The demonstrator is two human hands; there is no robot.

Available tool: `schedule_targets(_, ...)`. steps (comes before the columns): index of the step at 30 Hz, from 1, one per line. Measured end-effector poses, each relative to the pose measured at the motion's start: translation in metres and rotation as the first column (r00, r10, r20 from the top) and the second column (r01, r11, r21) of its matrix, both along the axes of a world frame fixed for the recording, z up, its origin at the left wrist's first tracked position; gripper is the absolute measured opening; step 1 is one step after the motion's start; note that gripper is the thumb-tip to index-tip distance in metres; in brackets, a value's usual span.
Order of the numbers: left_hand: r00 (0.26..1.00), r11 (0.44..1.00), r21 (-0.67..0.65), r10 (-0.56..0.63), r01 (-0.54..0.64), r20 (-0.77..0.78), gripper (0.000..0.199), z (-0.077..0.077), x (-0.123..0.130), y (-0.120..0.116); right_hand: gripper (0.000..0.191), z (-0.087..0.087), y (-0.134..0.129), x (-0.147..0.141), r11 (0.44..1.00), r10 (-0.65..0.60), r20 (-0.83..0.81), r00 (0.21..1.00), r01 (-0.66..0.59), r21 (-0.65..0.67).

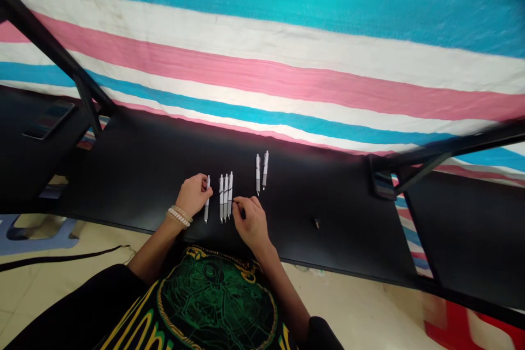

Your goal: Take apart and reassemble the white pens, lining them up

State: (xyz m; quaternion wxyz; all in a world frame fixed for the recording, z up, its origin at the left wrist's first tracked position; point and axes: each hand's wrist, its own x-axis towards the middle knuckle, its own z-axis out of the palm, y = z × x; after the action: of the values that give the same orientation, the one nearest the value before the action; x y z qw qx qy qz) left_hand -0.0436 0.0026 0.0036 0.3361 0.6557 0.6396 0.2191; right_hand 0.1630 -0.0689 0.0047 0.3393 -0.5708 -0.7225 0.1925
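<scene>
The left hand (193, 195) grasps a white pen (206, 199) on the black counter (135, 158); the right hand's (252, 224) fingers (240, 205) curl beside three pens (226, 197), gripping what, I cannot tell.

White pens (230, 188) lie on a black tabletop (328, 213) below a pink-and-blue striped tarp (262, 65).

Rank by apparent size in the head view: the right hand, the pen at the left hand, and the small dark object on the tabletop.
1. Right hand: largest, though nearness to the camera may exaggerate this.
2. Pen at the left hand.
3. Small dark object: smallest.
</scene>
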Motion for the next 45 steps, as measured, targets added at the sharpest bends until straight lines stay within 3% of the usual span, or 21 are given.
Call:
schedule_targets(2, 0.967, 0.996, -0.091, 0.007, 0.016, 0.254, 0.015, 0.005, -0.003, -0.001, 0.017, 0.006, -0.005, -0.009, 0.997, 0.015, -0.083, 0.996, -0.021, -0.072)
schedule_targets(5, 0.763, 0.976, -0.217, 0.125, 0.020, 0.634, 0.027, 0.018, -0.001, -0.008, 0.024, 0.018, -0.009, -0.023, 0.982, 0.017, -0.221, 0.975, -0.059, -0.181)
schedule_targets(8, 0.602, 0.965, -0.260, 0.220, -0.021, 0.768, 0.035, 0.030, 0.008, -0.015, 0.032, 0.026, -0.009, -0.036, 0.941, -0.002, -0.408, 0.913, -0.137, -0.310)
schedule_targets(12, 0.475, 0.963, -0.264, 0.253, -0.044, 0.843, 0.036, 0.039, 0.018, -0.021, 0.037, 0.028, -0.005, -0.039, 0.902, -0.119, -0.570, 0.813, -0.152, -0.405)
schedule_targets(17, 0.440, 0.967, -0.226, 0.254, -0.115, 0.862, 0.038, 0.041, 0.028, -0.023, 0.036, 0.026, -0.005, -0.029, 0.927, -0.098, -0.549, 0.830, -0.125, -0.354)
schedule_targets(21, 0.400, 0.942, -0.252, 0.324, -0.224, 0.857, 0.042, 0.037, 0.038, -0.024, 0.032, 0.028, -0.004, -0.025, 0.981, -0.076, -0.377, 0.923, 0.002, -0.193)
schedule_targets(24, 0.350, 0.916, -0.283, 0.373, -0.283, 0.859, 0.042, 0.033, 0.042, -0.023, 0.030, 0.032, 0.001, -0.022, 0.994, -0.083, -0.334, 0.939, 0.054, -0.096)
schedule_targets(28, 0.289, 0.901, -0.293, 0.387, -0.321, 0.876, 0.039, 0.032, 0.043, -0.019, 0.031, 0.038, 0.007, -0.017, 0.970, -0.138, -0.455, 0.879, 0.027, -0.243)
schedule_targets(33, 0.246, 0.898, -0.296, 0.383, -0.325, 0.891, 0.035, 0.035, 0.043, -0.015, 0.019, 0.041, 0.009, -0.016, 0.988, -0.133, -0.512, 0.848, 0.072, -0.137)
schedule_targets(36, 0.234, 0.898, -0.296, 0.380, -0.325, 0.895, 0.034, 0.035, 0.044, -0.015, 0.022, 0.040, 0.009, -0.019, 0.977, -0.163, -0.568, 0.807, 0.050, -0.208)
schedule_targets(40, 0.234, 0.900, -0.300, 0.381, -0.315, 0.895, 0.035, 0.034, 0.045, -0.015, 0.020, 0.036, 0.008, -0.020, 0.985, -0.149, -0.557, 0.817, 0.075, -0.154)
schedule_targets(42, 0.225, 0.899, -0.303, 0.381, -0.315, 0.897, 0.034, 0.033, 0.045, -0.016, 0.026, 0.035, 0.008, -0.019, 0.976, -0.175, -0.586, 0.791, 0.063, -0.207)
schedule_targets(45, 0.214, 0.900, -0.305, 0.379, -0.310, 0.900, 0.033, 0.033, 0.045, -0.016, 0.017, 0.035, 0.008, -0.018, 0.979, -0.163, -0.567, 0.807, 0.062, -0.193)
